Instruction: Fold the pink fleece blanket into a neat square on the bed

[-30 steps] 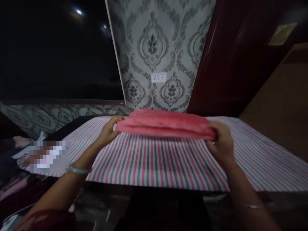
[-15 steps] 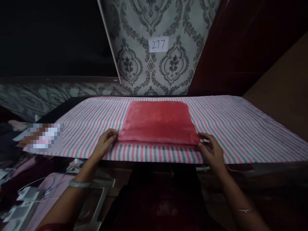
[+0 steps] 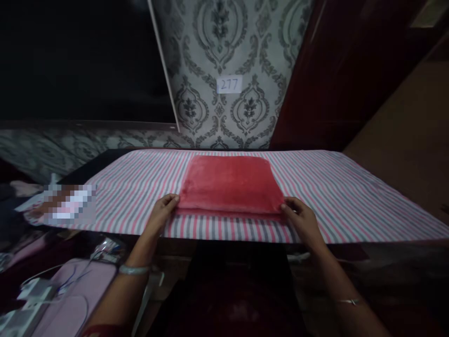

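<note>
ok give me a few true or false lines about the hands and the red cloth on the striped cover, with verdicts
1. The folded red cloth lies flat on the striped cover. True.
2. The left hand is at the cloth's near left corner. True.
3. The right hand rests on the wall. False: it is at the cloth's near right corner.
4. The paper label on the wall reads 112. False: it reads 277.
5. The cloth is held up in the air. False: it lies on the cover.
</note>
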Available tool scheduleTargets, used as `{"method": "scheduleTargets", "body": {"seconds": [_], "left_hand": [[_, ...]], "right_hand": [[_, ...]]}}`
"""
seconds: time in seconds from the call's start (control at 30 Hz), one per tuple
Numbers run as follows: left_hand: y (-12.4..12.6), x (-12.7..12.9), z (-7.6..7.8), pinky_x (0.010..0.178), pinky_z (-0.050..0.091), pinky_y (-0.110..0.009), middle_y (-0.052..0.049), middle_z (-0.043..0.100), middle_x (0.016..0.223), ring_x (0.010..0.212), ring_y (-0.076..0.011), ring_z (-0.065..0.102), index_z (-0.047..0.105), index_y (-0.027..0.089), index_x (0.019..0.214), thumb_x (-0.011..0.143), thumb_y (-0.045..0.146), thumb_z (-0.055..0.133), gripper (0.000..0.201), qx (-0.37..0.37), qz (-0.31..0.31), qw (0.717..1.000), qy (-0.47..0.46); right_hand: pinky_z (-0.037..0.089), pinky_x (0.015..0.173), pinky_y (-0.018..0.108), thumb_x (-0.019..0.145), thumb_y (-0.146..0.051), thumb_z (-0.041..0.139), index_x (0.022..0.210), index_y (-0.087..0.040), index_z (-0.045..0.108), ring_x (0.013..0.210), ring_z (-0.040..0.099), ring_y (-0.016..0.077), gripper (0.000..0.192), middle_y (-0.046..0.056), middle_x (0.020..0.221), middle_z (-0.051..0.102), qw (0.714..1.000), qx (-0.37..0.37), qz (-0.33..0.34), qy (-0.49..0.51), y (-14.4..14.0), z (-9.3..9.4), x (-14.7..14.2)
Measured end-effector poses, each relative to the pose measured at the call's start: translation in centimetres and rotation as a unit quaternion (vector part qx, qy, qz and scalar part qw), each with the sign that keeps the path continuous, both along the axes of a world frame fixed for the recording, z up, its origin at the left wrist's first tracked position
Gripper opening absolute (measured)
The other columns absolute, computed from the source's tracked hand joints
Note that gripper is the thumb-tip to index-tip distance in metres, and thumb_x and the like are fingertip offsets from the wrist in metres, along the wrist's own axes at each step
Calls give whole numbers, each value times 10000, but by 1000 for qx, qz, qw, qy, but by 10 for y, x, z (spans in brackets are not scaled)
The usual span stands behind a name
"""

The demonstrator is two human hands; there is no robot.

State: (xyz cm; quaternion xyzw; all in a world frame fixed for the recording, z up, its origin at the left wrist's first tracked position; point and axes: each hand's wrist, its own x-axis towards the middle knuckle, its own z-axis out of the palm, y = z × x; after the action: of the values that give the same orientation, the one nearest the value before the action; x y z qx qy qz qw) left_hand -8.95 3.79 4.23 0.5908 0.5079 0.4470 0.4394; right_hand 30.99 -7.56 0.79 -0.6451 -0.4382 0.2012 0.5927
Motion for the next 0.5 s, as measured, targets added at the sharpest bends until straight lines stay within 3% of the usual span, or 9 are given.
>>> {"method": "scheduleTargets", "body": {"seconds": [0.1,0.17,0.33,0.5], "left_hand": [[-2,-1,-1,601,400,-266,-13,591,638,622,-158,510,653,170,697,668,664,704,497,-52,-48,997,-37],[-2,0,-3,643,430,-279,-25,622,681,676,-177,550,685,167,719,689,653,707,488,-35,-58,997,-26],[-2,5,-16,658,420,-277,-11,544,699,697,-164,500,619,183,616,753,658,644,495,72,11,997,27],[-5,10,-23,711,444,-289,-7,525,717,734,-169,500,556,195,650,782,665,574,488,77,89,993,-14]], "right_hand": [[516,695,325,606,-602,771,941,-215,646,763,633,204,527,29,824,682,998,-16,19,62,-1,2,-3],[524,651,300,626,-600,788,1044,-232,628,743,640,196,579,19,821,679,993,-26,49,105,-3,3,-6],[567,721,315,655,-582,806,1243,-259,547,811,679,204,719,37,949,709,983,-41,104,146,-5,-1,-12],[575,692,340,689,-607,755,1206,-243,546,754,683,211,666,51,919,715,989,-28,86,119,0,-16,-6]]}}
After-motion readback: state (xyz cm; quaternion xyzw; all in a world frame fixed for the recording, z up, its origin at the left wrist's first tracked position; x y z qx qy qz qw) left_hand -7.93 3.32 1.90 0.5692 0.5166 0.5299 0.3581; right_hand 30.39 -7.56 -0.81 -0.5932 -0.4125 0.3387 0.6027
